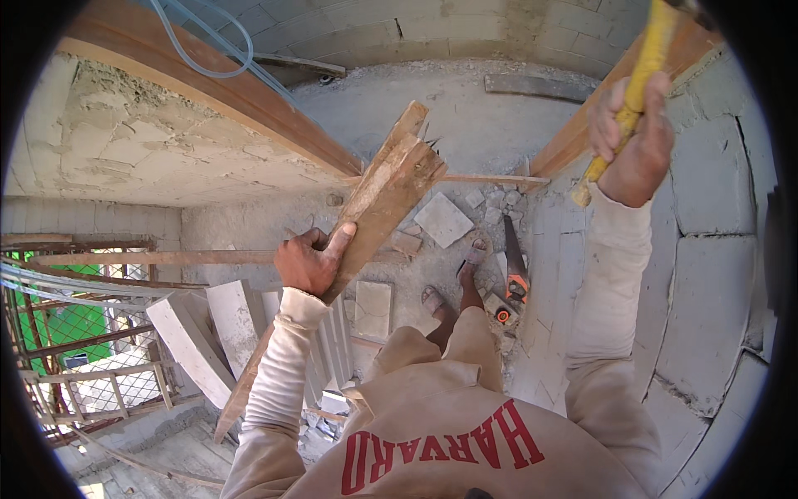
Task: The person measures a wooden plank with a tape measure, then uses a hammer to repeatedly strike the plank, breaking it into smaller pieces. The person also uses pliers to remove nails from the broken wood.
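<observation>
My left hand [309, 263] is wrapped round a rough wooden plank [384, 208], thumb flat along its face. The plank slants up to the right, and its far end is split and jagged. A second strip of wood shows along its left edge; whether the two are joined I cannot tell. High on the right, my right hand [633, 141] grips a hammer [653, 51] by its yellow handle. The dark head is partly cut off by the picture's upper edge. Hammer and plank are well apart.
A wooden door frame [241, 100] stands ahead, with clear hoses [224, 73] over its left post. By my feet lie a handsaw [514, 258], an orange tape measure [502, 315], and loose blocks [443, 219]. White blocks [237, 320] are stacked left; a block wall [698, 291] rises right.
</observation>
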Action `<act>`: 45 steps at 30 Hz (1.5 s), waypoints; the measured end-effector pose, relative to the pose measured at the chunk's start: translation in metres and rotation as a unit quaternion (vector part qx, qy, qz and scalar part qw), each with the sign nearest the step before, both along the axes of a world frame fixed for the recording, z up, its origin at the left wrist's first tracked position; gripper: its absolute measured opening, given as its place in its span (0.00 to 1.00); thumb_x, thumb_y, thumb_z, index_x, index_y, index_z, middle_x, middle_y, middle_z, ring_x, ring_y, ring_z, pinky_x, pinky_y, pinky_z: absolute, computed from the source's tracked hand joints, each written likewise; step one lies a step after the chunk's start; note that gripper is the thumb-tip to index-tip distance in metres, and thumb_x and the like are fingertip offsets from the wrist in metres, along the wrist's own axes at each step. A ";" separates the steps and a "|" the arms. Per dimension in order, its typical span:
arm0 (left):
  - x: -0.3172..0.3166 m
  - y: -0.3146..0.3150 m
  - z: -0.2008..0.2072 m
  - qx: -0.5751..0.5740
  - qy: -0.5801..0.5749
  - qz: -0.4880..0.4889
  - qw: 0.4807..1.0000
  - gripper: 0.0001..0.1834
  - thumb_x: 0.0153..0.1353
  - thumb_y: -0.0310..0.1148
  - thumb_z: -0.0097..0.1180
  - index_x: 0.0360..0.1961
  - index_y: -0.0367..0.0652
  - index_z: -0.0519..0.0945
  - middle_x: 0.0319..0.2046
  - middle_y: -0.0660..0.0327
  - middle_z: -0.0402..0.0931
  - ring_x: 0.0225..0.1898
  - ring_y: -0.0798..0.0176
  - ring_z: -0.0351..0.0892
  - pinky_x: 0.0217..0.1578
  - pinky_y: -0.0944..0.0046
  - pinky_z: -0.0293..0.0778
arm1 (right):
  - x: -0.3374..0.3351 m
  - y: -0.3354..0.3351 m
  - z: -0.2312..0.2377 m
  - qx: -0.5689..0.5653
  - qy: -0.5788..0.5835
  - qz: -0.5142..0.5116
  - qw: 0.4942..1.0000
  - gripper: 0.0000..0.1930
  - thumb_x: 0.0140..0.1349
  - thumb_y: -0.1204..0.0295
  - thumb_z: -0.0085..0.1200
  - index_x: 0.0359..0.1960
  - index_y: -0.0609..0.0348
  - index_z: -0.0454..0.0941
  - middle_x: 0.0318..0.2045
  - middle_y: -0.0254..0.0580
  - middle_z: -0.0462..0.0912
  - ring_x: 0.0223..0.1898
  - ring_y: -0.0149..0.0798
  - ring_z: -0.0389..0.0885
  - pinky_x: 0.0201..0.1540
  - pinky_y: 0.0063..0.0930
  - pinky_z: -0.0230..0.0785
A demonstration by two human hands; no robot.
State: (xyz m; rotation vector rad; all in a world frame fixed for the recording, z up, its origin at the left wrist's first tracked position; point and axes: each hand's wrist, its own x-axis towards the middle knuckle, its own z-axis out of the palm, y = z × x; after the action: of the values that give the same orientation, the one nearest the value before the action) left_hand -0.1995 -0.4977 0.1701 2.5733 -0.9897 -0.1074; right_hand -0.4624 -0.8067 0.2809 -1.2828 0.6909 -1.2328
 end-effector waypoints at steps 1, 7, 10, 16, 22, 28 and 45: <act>0.001 -0.005 0.000 -0.002 0.000 -0.012 1.000 0.39 0.59 0.69 0.64 0.19 0.36 0.85 0.14 0.48 0.76 0.17 0.45 0.75 0.25 0.51 0.72 | -0.020 -0.002 0.028 -0.030 -0.127 0.015 0.991 0.34 0.72 0.33 0.44 0.28 0.54 0.70 0.16 0.30 0.63 0.16 0.28 0.58 0.21 0.25 0.53; -0.003 -0.023 0.011 0.032 -0.010 -0.017 0.999 0.40 0.59 0.69 0.64 0.19 0.36 0.85 0.14 0.49 0.76 0.17 0.46 0.76 0.25 0.52 0.74 | 0.051 0.032 -0.241 -0.058 0.261 -0.023 0.963 0.36 0.76 0.36 0.38 0.29 0.59 0.78 0.15 0.41 0.75 0.21 0.45 0.75 0.30 0.43 0.68; -0.007 -0.014 -0.027 0.011 -0.061 -0.082 0.995 0.42 0.53 0.74 0.65 0.17 0.37 0.86 0.15 0.51 0.79 0.18 0.44 0.80 0.28 0.51 0.79 | 0.054 0.022 -0.278 -0.006 0.281 -0.025 0.959 0.40 0.77 0.37 0.38 0.25 0.64 0.77 0.15 0.40 0.74 0.21 0.45 0.75 0.32 0.45 0.69; -0.032 -0.007 -0.040 0.059 0.012 -0.026 0.998 0.42 0.50 0.76 0.66 0.22 0.38 0.87 0.17 0.51 0.82 0.22 0.45 0.84 0.30 0.50 0.81 | -0.024 0.043 -0.251 0.293 0.171 0.058 0.939 0.35 0.69 0.31 0.49 0.23 0.52 0.67 0.12 0.29 0.63 0.10 0.28 0.60 0.13 0.27 0.51; -0.038 -0.007 -0.037 0.037 0.018 -0.024 0.999 0.43 0.50 0.76 0.66 0.22 0.38 0.86 0.17 0.53 0.82 0.21 0.47 0.84 0.29 0.50 0.80 | -0.006 0.177 -0.254 0.433 0.069 0.040 0.898 0.32 0.68 0.34 0.55 0.27 0.51 0.67 0.12 0.28 0.62 0.10 0.26 0.56 0.14 0.25 0.49; -0.037 -0.012 -0.031 0.053 0.080 -0.009 0.995 0.42 0.50 0.75 0.67 0.19 0.38 0.85 0.15 0.54 0.80 0.20 0.50 0.83 0.29 0.51 0.79 | 0.047 0.226 -0.224 0.545 -0.078 0.009 0.834 0.40 0.67 0.32 0.54 0.53 0.63 0.72 0.14 0.24 0.58 0.11 0.25 0.56 0.17 0.24 0.51; 0.057 0.056 -0.111 0.103 0.842 -0.072 0.524 0.47 0.66 0.72 0.53 0.61 0.33 0.76 0.45 0.47 0.86 0.49 0.53 0.88 0.57 0.55 0.80 | 0.080 0.208 -0.227 0.596 -0.106 0.147 0.782 0.40 0.60 0.26 0.56 0.54 0.50 0.73 0.13 0.19 0.59 0.10 0.22 0.56 0.17 0.22 0.53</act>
State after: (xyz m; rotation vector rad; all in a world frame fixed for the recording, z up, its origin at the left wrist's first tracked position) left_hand -0.1429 -0.4420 0.0587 1.1739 -0.2302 -2.2344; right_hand -0.3825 -0.5985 0.0537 -0.1486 0.8388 -0.4345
